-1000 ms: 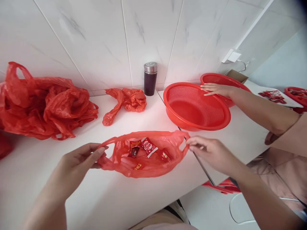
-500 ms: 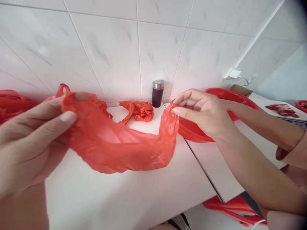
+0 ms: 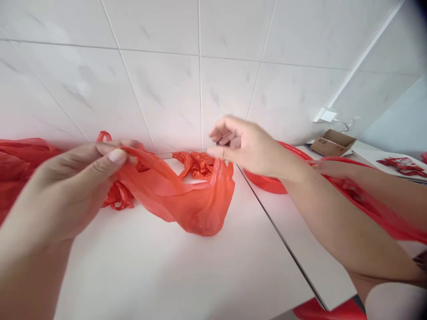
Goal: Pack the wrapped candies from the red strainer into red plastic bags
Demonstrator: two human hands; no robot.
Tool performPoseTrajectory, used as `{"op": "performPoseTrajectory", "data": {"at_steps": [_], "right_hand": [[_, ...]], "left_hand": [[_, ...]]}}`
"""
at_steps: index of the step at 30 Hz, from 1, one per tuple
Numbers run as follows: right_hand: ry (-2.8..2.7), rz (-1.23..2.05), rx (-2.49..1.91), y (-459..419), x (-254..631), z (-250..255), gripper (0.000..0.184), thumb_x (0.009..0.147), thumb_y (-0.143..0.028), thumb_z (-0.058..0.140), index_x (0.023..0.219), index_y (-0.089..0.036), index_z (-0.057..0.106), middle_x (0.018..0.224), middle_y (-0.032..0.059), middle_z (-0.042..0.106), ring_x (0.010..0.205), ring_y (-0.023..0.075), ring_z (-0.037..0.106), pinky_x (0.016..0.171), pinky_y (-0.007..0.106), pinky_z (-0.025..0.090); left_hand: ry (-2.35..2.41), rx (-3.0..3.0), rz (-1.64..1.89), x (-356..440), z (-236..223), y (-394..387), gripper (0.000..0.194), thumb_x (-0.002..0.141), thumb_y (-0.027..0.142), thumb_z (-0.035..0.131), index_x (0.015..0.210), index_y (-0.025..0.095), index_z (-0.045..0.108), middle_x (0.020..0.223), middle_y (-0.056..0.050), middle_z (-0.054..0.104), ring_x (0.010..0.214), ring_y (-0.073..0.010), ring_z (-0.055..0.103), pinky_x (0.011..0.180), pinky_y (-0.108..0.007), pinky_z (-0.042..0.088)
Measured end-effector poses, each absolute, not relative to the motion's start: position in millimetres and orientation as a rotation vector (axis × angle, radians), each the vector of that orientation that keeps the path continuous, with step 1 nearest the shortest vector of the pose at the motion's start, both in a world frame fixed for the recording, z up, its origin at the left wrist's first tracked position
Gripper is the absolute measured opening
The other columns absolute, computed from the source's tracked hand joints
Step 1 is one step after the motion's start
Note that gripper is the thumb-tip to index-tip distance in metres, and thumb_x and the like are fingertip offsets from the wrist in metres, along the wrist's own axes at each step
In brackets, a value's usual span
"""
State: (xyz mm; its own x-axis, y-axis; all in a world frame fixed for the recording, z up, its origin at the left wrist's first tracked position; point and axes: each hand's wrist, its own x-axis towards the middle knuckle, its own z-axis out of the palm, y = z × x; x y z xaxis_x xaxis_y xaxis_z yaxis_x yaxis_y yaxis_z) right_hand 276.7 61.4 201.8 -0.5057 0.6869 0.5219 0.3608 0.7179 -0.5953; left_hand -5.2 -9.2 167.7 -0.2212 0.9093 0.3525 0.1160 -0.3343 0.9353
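A thin red plastic bag (image 3: 203,209) sags in a curve above the white table. My left hand (image 3: 83,178) pinches its left end between thumb and fingers. My right hand (image 3: 247,144) is over the bag's right end, slightly blurred, with a gap between its thumb and curled fingers. The bag's right end rises to just under that thumb; whether it touches is unclear. Behind lie a crumpled red bag (image 3: 200,165) and another bunched red bag (image 3: 120,195) beside my left hand. A dark tumbler is mostly hidden behind my right hand.
A big pile of red bags (image 3: 23,173) lies at the left by the tiled wall. On the right are a red basin (image 3: 270,183), another red container (image 3: 376,213), a cardboard box (image 3: 333,142) and red packets (image 3: 402,164). Another person's arm (image 3: 373,182) reaches in there.
My right hand has moved left and its thumb and fingers have parted at the bag's end. The bag has narrowed. The other person's arm and a red container have come further into view.
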Motion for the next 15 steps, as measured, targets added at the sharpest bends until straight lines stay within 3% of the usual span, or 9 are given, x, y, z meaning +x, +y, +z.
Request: {"op": "performPoseTrajectory", "data": {"at_steps": [4,7,11,15], "right_hand": [[-2.443,0.444,-1.139,60,286,188,0.041,0.068,-0.042,0.077,0.106,-0.029,0.067,0.103,0.0043,0.062,0.081,0.0207,0.061,0.058,0.029,0.046],[-2.579,0.582,-1.286,63,300,189,0.011,0.075,-0.027,0.066,0.086,-0.025,0.068,0.083,0.0017,0.065,0.065,0.0163,0.059,0.048,0.025,0.038],[-2.432,0.860,-1.041,66,296,203,0.010,0.081,-0.017,0.053,0.084,-0.022,0.061,0.073,-0.0014,0.064,0.062,0.0123,0.060,0.049,0.022,0.041],[-2.343,0.950,-0.621,61,253,215,0.014,0.080,-0.010,0.052,0.087,-0.019,0.059,0.079,-0.0012,0.064,0.067,0.0106,0.061,0.056,0.022,0.046]], "left_hand": [[1.215,1.314,1.518,4,168,-10,0.026,0.076,0.044,0.071,0.086,0.019,0.072,0.099,-0.010,0.070,0.076,-0.0233,0.066,0.050,-0.030,0.056],[1.180,1.292,1.539,-3,165,-9,0.025,0.076,0.044,0.071,0.086,0.022,0.072,0.102,-0.009,0.070,0.079,-0.0245,0.066,0.054,-0.032,0.059],[1.135,1.409,1.438,-12,162,-8,0.031,0.077,0.040,0.072,0.106,0.031,0.066,0.086,-0.004,0.069,0.079,-0.0223,0.066,0.063,-0.033,0.060],[1.136,1.610,0.812,-1,166,-3,0.060,0.077,0.035,0.071,0.131,0.037,0.046,0.083,-0.001,0.064,0.075,-0.0188,0.064,0.063,-0.028,0.056]]}}
